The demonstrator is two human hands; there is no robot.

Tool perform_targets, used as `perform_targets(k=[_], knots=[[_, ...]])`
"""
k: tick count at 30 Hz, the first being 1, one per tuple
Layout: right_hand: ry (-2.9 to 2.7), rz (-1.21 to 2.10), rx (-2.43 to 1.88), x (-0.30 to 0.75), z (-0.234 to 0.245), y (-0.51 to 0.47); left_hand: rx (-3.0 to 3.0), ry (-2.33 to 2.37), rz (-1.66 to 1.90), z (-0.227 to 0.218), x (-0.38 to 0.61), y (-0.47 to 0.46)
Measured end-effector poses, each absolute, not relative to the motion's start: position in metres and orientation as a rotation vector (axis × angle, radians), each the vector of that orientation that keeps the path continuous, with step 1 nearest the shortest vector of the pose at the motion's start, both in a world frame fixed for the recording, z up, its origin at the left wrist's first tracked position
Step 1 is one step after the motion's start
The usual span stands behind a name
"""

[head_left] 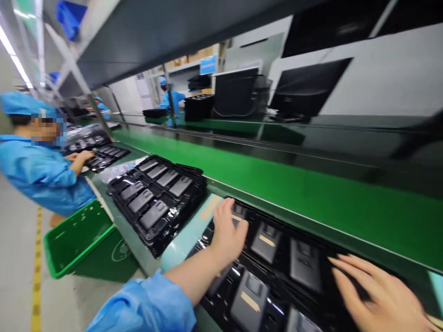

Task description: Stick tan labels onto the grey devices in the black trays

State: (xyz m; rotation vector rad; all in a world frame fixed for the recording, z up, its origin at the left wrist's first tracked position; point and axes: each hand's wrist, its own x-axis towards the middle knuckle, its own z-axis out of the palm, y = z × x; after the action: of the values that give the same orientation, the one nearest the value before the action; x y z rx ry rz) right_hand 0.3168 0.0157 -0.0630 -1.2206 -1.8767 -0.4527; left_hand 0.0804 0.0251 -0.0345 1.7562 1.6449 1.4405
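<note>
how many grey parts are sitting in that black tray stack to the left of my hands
6 grey parts show in the black tray stack: a far row at, and a near row at. Glare and blur may hide more.

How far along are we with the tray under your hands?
Done: the near tray has grey parts seated in its visible pockets. In hand: the left hand rests on its far corner, and the right hand is spread flat over its right side, gripping nothing. Left: the neighbouring tray stack, also filled, sits untouched.
</note>
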Motion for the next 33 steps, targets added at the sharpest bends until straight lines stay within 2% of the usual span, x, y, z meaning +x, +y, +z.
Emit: perform_targets(k=[2, 4, 10, 12, 21, 33], knots=[[-1.921, -0.568, -1.14, 0.318, -0.054, 0.008, 1.789, 1.647, 1.43, -0.033, 0.08, 0.025], [-1.918, -0.593, -1.136, 0.312, -0.048, 0.007, 1.932, 1.651, 1.259, -0.025, 0.08, 0.019], [-1.909, -0.57, -1.116, 0.307, -0.047, 0.008, 2.539, 1.572, 0.019, 0.014, 0.096, -0.002], [-1.907, -0.573, -1.112, 0.308, -0.048, 0.007, 2.604, 1.537, -0.187, 0.017, 0.102, -0.002], [-1.847, -0.465, -1.178, 0.309, -0.048, 0.005, 2.753, 1.411, -0.052, -0.016, 0.101, 0.004], [-1.819, -0.342, -1.251, 0.309, -0.048, 0.001, 2.747, 1.409, -0.006, -0.018, 0.102, 0.007]])
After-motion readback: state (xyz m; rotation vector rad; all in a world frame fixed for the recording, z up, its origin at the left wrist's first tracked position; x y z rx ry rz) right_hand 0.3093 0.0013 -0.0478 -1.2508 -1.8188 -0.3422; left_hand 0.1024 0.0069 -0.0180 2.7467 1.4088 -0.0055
